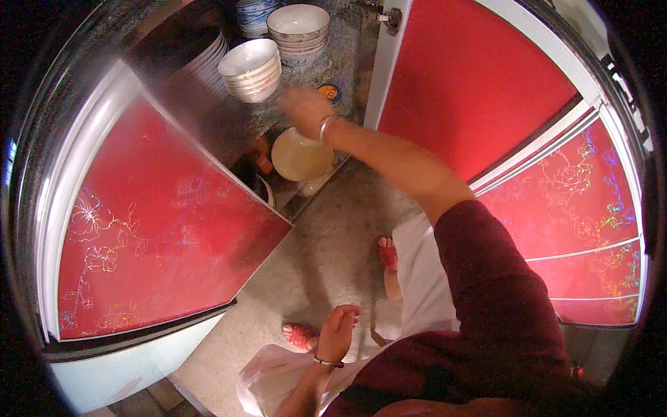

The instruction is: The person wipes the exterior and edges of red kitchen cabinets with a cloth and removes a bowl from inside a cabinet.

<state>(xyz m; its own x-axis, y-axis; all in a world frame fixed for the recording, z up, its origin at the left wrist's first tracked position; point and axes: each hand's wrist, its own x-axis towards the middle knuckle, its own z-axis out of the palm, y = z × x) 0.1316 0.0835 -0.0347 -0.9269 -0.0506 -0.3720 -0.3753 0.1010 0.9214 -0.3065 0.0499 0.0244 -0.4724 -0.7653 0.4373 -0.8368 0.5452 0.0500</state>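
My right hand (308,110) reaches into an open cupboard, blurred, with a bangle on the wrist. Its fingers are close to a stack of white bowls (250,70); whether they touch it or hold anything is unclear. Just beside the hand lies a small round orange and blue item (329,94) on the speckled shelf (346,57). Below my right wrist, a pale yellowish bowl (301,156) sits lower in the cupboard, partly covered by the hand. My left hand (336,333) hangs near my knees, fingers curled in, with nothing visible in it.
Further back stand patterned bowls (299,36), blue-and-white bowls (258,15) and a row of tilted plates (206,62). A red cupboard door (458,78) stands open at right, its hinge (392,21) showing. Another red panel (156,224) fills the left, above the floor (312,260).
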